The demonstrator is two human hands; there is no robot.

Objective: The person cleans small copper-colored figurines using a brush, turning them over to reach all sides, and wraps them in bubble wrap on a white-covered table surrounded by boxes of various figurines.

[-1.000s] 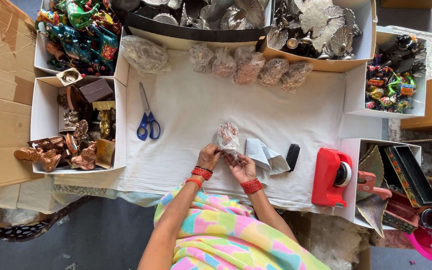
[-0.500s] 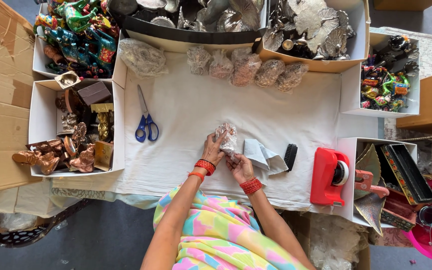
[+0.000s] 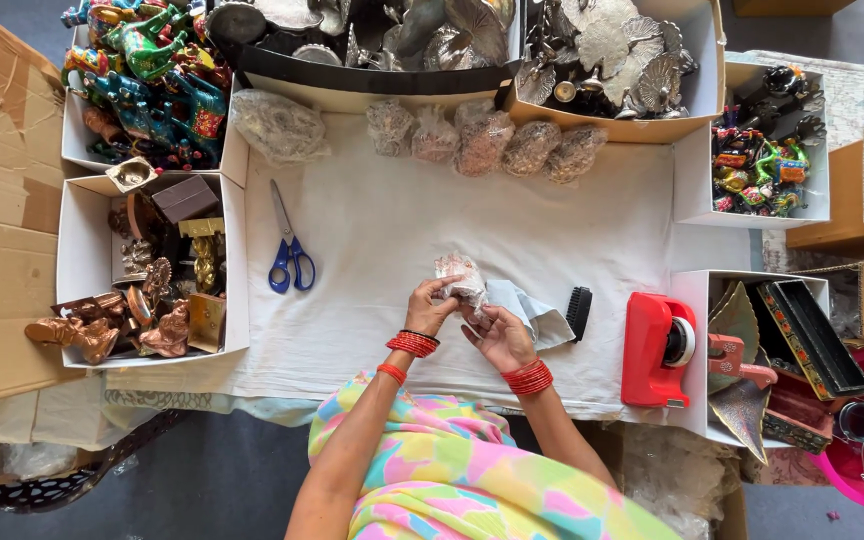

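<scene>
My left hand [image 3: 428, 311] and my right hand [image 3: 497, 335] meet over the near middle of a white cloth [image 3: 382, 240]. Together they grip a small clear plastic bag [image 3: 460, 279] with a reddish-brown object inside. Red bangles ring both wrists. A folded pale grey cloth [image 3: 530, 312] lies just right of my hands, with a small black brush [image 3: 578, 311] beside it.
Blue-handled scissors [image 3: 289, 255] lie to the left. A red tape dispenser [image 3: 657, 350] stands at the right. Several wrapped bundles [image 3: 482, 138] line the far edge. White boxes of metal figurines [image 3: 152, 290], painted toys [image 3: 147, 75] and silver pieces [image 3: 612, 50] surround the cloth.
My hands have turned the bagged object slightly and shifted a little left; nothing else has moved.
</scene>
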